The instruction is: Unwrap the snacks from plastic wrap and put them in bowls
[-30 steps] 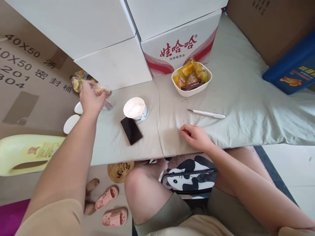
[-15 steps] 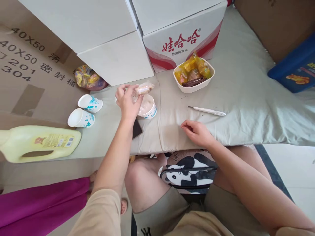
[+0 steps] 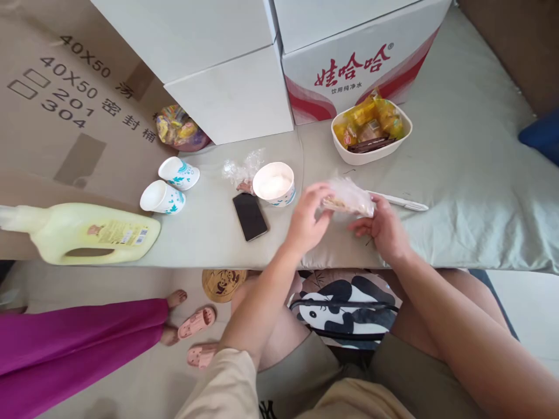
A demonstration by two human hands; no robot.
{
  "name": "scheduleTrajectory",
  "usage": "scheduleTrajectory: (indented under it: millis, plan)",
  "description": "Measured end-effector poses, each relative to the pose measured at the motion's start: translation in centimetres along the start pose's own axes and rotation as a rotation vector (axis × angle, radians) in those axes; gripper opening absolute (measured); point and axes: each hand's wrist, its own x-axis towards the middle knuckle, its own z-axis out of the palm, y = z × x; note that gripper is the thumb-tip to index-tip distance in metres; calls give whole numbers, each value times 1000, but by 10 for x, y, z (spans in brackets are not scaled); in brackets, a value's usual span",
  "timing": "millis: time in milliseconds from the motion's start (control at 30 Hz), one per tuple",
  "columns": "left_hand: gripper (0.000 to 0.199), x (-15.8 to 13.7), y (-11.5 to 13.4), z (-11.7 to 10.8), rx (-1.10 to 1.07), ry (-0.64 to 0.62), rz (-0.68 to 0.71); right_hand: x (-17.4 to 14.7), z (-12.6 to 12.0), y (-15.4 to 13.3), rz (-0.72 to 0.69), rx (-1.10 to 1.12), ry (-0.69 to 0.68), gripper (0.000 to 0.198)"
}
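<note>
Between my hands is a clear plastic snack packet with something light brown inside; its exact kind is blurred. My left hand pinches its left end, and my right hand grips the right end. Just behind my right hand lies a white pen-like craft knife, partly hidden by the packet and hand. To the left stands a paper bowl with something pale in it. Crumpled clear wrappers lie beside the bowl, and a dark phone rests in front of it.
A white tub of yellow and brown packaged snacks stands near a water carton. Farther left are two paper cups, a bag of snacks and a yellow-green jug. A person's purple trouser legs show below.
My left hand has carried the packet rightward from above the paper bowl, and my right hand has come up to take its other end. The view has shifted left, showing the whole phone.
</note>
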Motion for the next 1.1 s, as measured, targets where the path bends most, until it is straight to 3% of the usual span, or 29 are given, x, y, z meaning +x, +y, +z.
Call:
scheduleTrajectory:
  millis: [133,300,400,533,633,700,767,900,1100]
  plan:
    - [41,-17,-13,31,-119,-121,-77,-3,-6,-1,5,34,16,41]
    - [62,-13,-18,32,-543,-134,-352,-5,-5,-2,-94,-15,85,38]
    - [73,-10,-15,35,-759,-213,-480,-5,1,-2,-127,-83,88,36]
    - [73,-8,-16,37,-728,-137,-553,-4,2,-8,-332,-380,41,26]
    - [71,-9,-23,28,-610,-38,-566,1,-15,-14,-496,-690,228,18]
    - [78,-10,-28,21,-556,-17,-591,5,-31,-13,-456,-876,417,21]
    - [76,-11,-31,15,-538,-21,-624,9,-47,-7,-350,-1025,517,30]
    - [43,-10,-27,8,-617,-23,-632,10,-62,5,-263,-1138,522,27]
    - [48,-6,-21,5,-713,-53,-760,3,-51,-9,-248,-841,434,26]
